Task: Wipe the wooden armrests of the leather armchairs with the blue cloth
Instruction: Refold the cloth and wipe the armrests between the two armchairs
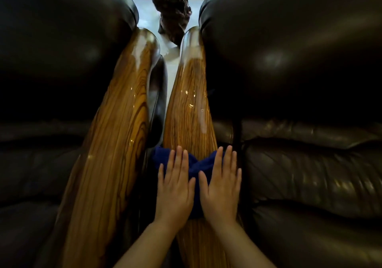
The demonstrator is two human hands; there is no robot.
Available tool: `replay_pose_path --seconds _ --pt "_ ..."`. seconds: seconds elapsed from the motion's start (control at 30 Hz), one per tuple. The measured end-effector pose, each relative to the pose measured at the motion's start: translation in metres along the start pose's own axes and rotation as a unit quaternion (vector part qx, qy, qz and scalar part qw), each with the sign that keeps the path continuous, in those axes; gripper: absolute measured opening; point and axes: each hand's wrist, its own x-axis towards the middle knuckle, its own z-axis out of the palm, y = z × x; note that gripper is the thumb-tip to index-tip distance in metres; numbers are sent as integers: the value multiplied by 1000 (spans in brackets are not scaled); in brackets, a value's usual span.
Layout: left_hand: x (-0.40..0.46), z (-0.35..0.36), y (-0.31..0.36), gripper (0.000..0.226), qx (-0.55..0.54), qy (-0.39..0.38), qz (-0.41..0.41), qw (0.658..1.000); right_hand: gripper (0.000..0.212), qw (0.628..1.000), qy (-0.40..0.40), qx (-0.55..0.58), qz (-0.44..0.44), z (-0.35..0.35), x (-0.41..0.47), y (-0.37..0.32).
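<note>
Hands flat, fingers spread, pressing blue cloth on armrest.

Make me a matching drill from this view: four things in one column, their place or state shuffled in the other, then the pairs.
Things:
1. blue cloth
2. left hand
3. left armrest
4. carved dark object

Places or states:
A. bare, no cloth on it
B. far end of the gap between the chairs
C. pressed flat on the right armrest under both hands
D. flat, fingers spread, beside the right hand

Pairs: 1-C, 2-D, 3-A, 4-B
</note>
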Motion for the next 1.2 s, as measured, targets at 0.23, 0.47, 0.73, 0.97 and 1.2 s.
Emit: replay_pose_path --seconds 0.23,0.47,0.73,0.97,1.2 --pt "53 16 -1 59 21 84 -11 996 70 998 63 -6 -6 14 48 5" --pt "108 -15 3 63 7 105 -19 994 64 999 42 13 -16 -6 98 -16" --pt "107 -4 -6 57 42 29 68 996 55 995 -25 55 -80 9 106 -8" --pt "168 -17 -4 57 68 14 44 997 55 993 -61 51 -92 7 170 -27" --pt "220 -27 -5 54 37 -20 57 997 56 993 -70 50 -83 10 217 -39"
